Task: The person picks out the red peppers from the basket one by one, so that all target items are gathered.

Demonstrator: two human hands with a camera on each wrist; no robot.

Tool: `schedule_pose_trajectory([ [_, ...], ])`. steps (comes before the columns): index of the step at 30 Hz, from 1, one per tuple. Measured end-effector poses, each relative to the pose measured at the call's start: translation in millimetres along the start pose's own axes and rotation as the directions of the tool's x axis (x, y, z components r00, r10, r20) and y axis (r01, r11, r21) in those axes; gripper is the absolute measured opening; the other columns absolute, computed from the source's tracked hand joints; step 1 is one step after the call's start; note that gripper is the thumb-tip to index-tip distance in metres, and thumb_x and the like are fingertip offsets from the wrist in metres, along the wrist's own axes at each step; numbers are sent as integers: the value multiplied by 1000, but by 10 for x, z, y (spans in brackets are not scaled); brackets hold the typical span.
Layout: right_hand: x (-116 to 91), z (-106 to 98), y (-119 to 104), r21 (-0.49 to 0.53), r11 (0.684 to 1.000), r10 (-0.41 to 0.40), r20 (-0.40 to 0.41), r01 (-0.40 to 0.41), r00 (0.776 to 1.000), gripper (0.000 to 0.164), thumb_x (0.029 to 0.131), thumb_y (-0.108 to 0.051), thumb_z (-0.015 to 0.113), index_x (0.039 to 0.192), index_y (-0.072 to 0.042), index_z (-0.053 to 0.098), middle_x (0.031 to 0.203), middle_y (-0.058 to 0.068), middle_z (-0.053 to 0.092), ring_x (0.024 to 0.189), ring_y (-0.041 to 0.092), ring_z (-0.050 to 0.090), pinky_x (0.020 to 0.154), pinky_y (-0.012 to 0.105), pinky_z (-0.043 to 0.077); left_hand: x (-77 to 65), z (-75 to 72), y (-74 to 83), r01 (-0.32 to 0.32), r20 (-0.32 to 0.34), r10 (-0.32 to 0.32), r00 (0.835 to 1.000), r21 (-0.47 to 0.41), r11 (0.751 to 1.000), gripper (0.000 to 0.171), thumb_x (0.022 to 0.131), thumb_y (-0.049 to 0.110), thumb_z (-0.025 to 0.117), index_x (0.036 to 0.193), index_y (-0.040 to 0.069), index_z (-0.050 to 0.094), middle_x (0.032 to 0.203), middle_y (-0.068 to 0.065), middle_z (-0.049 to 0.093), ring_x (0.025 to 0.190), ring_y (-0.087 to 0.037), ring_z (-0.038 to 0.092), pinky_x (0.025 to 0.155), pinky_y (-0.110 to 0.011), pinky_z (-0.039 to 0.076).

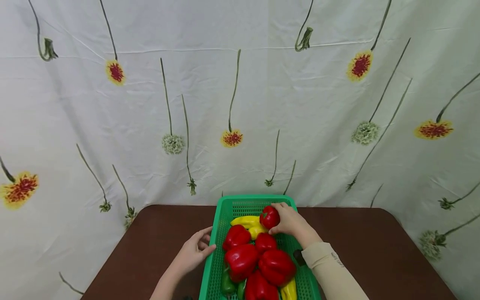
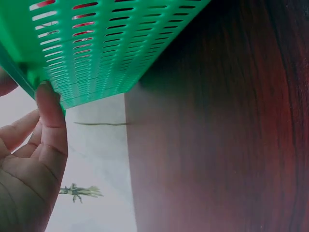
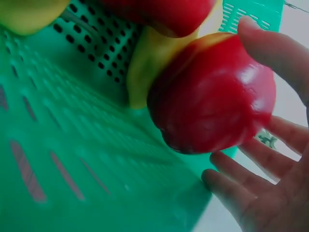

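A green plastic basket (image 1: 213, 258) holds several red bell peppers (image 1: 241, 260), with yellow and green vegetables among and under them. Toward the basket's far right corner, my right hand (image 1: 290, 223) grips a small red bell pepper (image 1: 269, 217). In the right wrist view the thumb lies over one side of that pepper (image 3: 217, 96) and the fingers (image 3: 270, 154) spread along the other. My left hand (image 1: 193, 252) is at the basket's left rim, its fingertips and thumb touching the edge. The left wrist view shows a finger (image 2: 50, 116) against the slotted basket wall (image 2: 96, 53).
The basket stands on a dark brown table (image 1: 165, 237) with rounded far corners. Behind it hangs a pale cloth (image 1: 262, 91) printed with flowers. Long yellow vegetables (image 1: 245, 221) lie at the basket's far end, green ones (image 1: 227, 284) near its front left.
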State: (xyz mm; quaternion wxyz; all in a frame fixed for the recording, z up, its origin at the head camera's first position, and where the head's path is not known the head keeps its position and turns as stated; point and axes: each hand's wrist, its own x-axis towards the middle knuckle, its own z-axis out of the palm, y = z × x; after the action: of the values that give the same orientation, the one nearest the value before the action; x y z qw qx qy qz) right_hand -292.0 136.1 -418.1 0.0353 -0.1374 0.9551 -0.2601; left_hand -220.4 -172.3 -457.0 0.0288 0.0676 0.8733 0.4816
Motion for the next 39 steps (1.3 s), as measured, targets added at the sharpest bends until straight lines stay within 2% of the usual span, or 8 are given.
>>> schedule_pose_trajectory([
  [7, 32, 70, 15, -54, 997, -66, -49, 63, 997, 73, 69, -17, 91, 131, -1, 55, 124, 20, 57, 106, 36, 59, 87, 51, 53, 2, 21, -32, 16, 26, -14, 1000, -72, 997, 61, 92, 16, 70, 143, -5, 44, 107, -13, 56, 83, -18, 59, 69, -27, 49],
  [15, 72, 147, 54, -75, 993, -92, -75, 86, 993, 71, 70, -16, 90, 128, 0, 53, 121, 20, 56, 102, 35, 60, 85, 48, 55, -3, 40, -53, -6, 56, 14, 998, -141, 990, 61, 94, 11, 66, 144, -10, 38, 109, -16, 54, 82, -17, 60, 69, -25, 50],
  [19, 80, 150, 71, -50, 995, -89, -85, 85, 992, 69, 71, -17, 90, 128, 0, 53, 121, 20, 55, 101, 34, 60, 84, 48, 55, -10, 62, -59, -5, 52, 14, 999, -166, 986, 60, 95, 10, 65, 144, -11, 37, 111, -17, 53, 83, -18, 60, 69, -26, 50],
  [25, 53, 86, 74, 42, 998, -32, -119, 37, 992, 69, 75, -21, 87, 130, 0, 52, 122, 21, 50, 101, 34, 62, 85, 49, 55, -22, 89, -50, 6, 9, -4, 1000, -168, 986, 59, 95, 9, 65, 144, -10, 39, 113, -18, 52, 85, -17, 59, 70, -26, 50],
  [31, -21, -93, 55, 138, 990, 23, -152, -1, 988, 72, 79, -25, 83, 137, 1, 49, 128, 22, 51, 108, 37, 61, 87, 51, 55, -21, 127, -56, 16, -6, -17, 1000, -180, 983, 58, 94, 7, 65, 144, -9, 40, 114, -19, 53, 85, -17, 58, 71, -26, 50],
  [35, -82, -256, 66, 262, 965, 63, -170, -17, 983, 75, 81, -27, 81, 140, 2, 44, 134, 23, 52, 111, 37, 60, 86, 49, 55, -27, 132, -64, 23, -14, -26, 1000, -180, 983, 57, 94, 7, 65, 144, -8, 41, 115, -18, 53, 86, -17, 59, 71, -25, 51],
  [39, -168, -418, 136, 373, 925, 132, -163, -63, 978, 77, 85, -33, 77, 142, 0, 38, 140, 23, 50, 115, 37, 56, 85, 46, 55, -31, 123, -60, 13, -36, -19, 999, -173, 985, 56, 94, 7, 65, 143, -8, 43, 115, -19, 54, 86, -16, 59, 71, -25, 51],
])
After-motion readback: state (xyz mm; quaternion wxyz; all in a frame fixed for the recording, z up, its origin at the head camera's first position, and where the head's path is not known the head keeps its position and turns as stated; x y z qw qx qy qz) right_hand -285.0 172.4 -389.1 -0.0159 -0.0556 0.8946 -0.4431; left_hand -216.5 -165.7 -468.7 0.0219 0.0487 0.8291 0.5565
